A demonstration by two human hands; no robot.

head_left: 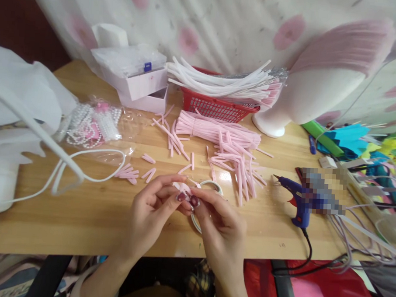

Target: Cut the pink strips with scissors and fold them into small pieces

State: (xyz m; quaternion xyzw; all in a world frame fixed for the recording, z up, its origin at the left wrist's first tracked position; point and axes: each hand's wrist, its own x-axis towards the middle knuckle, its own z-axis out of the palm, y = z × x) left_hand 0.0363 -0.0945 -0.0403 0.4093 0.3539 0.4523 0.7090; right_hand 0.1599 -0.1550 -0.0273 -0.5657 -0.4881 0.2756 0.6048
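Observation:
My left hand (152, 208) and my right hand (221, 219) meet over the front of the table, fingers pinched together. Between the fingertips is a small pale pink piece (180, 187), perhaps bent pipe cleaner; the fingers cover most of it. Beneath my right hand lies a pale ring (212, 184), partly hidden, that looks like a roll of tape. Just beyond the hands are short cut pink pipe cleaners (193, 161), a loose pile of bent ones (242, 176) and a tied pink bundle (215, 128). Several folded pink loops (127, 173) rest left of my hands.
A blue glue gun (301, 197) with a black cord lies to the right. At the back stand a red basket (216, 106) of white pipe cleaners, white boxes (143, 87) and a white head-shaped stand (305, 92). Bagged pearl strands (94, 124) and a white cable (94, 179) lie left.

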